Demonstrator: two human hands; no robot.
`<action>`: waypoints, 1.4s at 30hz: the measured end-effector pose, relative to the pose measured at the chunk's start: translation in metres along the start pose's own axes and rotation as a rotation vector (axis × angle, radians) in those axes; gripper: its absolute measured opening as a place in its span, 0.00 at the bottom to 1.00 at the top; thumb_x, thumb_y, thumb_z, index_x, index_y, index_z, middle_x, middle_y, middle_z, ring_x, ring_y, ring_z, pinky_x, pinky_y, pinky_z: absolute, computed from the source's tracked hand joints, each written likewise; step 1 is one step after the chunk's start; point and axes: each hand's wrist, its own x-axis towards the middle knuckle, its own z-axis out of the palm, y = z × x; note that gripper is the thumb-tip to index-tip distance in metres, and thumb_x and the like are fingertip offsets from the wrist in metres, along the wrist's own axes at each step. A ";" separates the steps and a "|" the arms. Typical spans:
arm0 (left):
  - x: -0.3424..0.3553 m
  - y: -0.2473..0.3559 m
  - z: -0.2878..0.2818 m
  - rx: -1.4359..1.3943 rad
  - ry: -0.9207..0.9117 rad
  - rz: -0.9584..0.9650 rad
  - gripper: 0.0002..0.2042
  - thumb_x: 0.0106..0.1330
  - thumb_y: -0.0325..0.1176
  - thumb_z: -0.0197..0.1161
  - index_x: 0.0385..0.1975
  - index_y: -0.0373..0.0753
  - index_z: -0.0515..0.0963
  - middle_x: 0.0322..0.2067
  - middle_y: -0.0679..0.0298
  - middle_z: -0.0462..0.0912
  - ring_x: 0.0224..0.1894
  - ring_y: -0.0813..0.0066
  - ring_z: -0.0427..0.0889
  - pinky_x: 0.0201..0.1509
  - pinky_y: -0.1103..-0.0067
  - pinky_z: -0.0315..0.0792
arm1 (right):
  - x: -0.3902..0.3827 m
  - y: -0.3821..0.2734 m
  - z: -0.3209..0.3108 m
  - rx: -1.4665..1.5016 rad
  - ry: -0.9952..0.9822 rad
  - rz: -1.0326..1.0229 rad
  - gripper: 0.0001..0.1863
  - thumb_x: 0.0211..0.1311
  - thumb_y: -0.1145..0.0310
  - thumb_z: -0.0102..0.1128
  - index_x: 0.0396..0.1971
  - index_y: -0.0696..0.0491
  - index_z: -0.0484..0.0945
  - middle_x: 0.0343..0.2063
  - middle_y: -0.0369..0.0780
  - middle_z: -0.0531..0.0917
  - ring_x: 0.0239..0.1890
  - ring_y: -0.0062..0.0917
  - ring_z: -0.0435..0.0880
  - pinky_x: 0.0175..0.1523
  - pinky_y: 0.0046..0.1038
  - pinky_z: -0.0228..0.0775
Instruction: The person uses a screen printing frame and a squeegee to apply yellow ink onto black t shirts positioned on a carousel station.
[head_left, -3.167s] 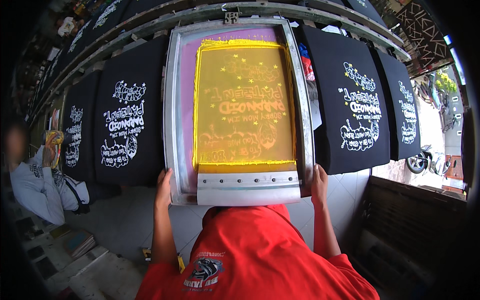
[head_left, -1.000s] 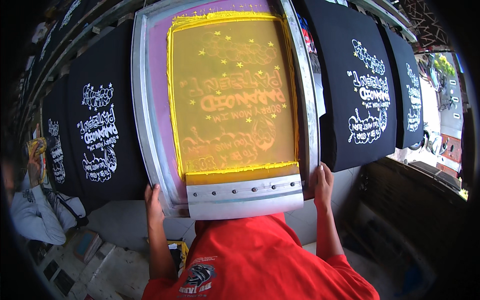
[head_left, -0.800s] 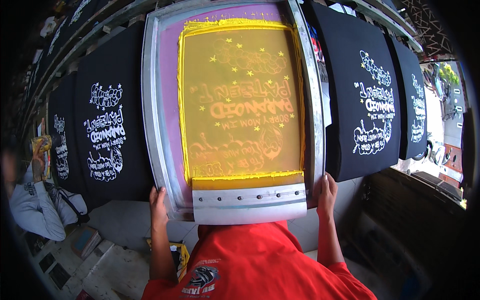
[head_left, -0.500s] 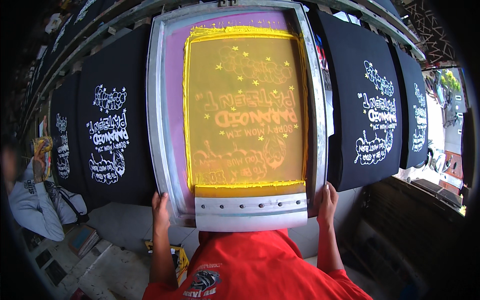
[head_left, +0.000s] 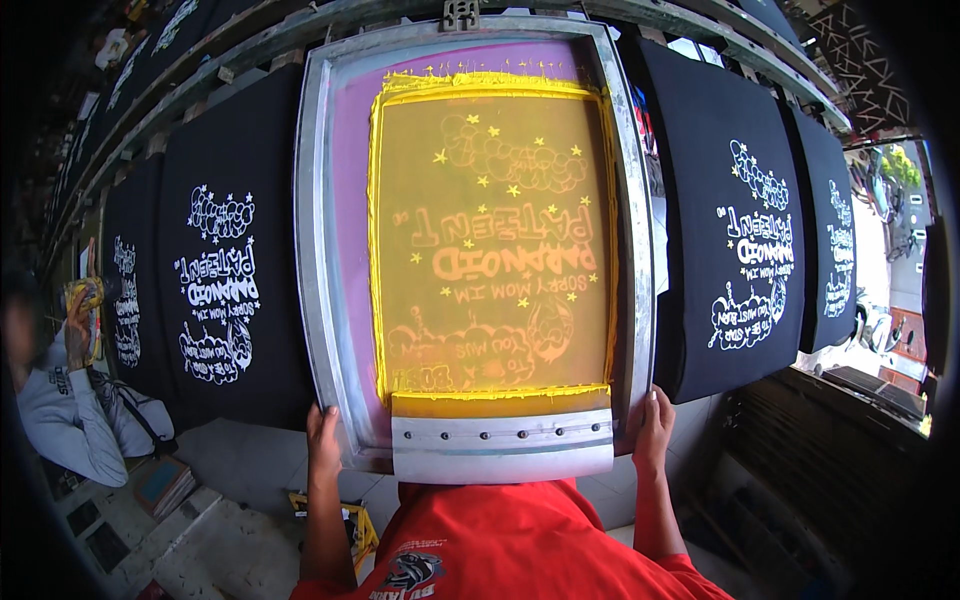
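Note:
A large metal-framed printing screen (head_left: 312, 210) spans the middle of the view, in front of my chest. My left hand (head_left: 323, 440) grips its near left corner, thumb up along the frame's side. At the near right corner, my right hand (head_left: 654, 428) is closed on the frame the same way. Thick yellow ink (head_left: 376, 250) borders the mesh (head_left: 495, 220), where mirrored lettering and small stars show faintly. A squeegee (head_left: 500, 455) with a pale, riveted holder lies across the screen's near end, touched by neither hand.
Black shirts with white prints lie on boards to the left (head_left: 235, 130) and right (head_left: 715, 120). A metal rail (head_left: 270, 40) with a clamp (head_left: 460, 14) runs along the far side. A co-worker (head_left: 85, 410) at far left holds a yellow object.
The whole scene sits slightly lower in the picture, including the screen and the shirts. Both hands keep their hold on the frame, and the squeegee stays in place on it.

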 end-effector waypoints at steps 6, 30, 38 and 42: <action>-0.001 0.004 -0.001 0.037 -0.005 0.002 0.16 0.68 0.35 0.53 0.51 0.32 0.73 0.44 0.61 0.77 0.47 0.73 0.74 0.55 0.76 0.65 | 0.001 0.002 -0.002 0.000 -0.005 0.000 0.15 0.74 0.66 0.44 0.35 0.60 0.76 0.16 0.29 0.70 0.16 0.11 0.69 0.20 0.15 0.59; -0.067 0.051 0.004 0.746 -0.034 0.851 0.31 0.56 0.35 0.69 0.60 0.34 0.65 0.57 0.48 0.70 0.59 0.53 0.72 0.63 0.67 0.66 | -0.065 -0.027 -0.025 -0.888 -0.173 -0.843 0.33 0.46 0.57 0.72 0.53 0.52 0.74 0.54 0.44 0.75 0.55 0.43 0.73 0.59 0.41 0.66; -0.098 0.060 0.035 1.032 -0.540 1.081 0.28 0.49 0.38 0.73 0.52 0.39 0.75 0.50 0.59 0.76 0.56 0.60 0.73 0.62 0.67 0.65 | -0.095 -0.020 0.002 -1.154 -0.312 -0.991 0.26 0.47 0.63 0.72 0.49 0.48 0.77 0.52 0.39 0.78 0.57 0.36 0.73 0.60 0.39 0.66; -0.087 0.061 0.039 1.096 -0.574 1.161 0.22 0.51 0.38 0.70 0.46 0.38 0.78 0.46 0.61 0.78 0.53 0.61 0.74 0.58 0.66 0.67 | -0.092 -0.028 0.007 -1.150 -0.289 -1.096 0.22 0.47 0.67 0.69 0.46 0.48 0.78 0.43 0.37 0.82 0.50 0.33 0.79 0.56 0.37 0.68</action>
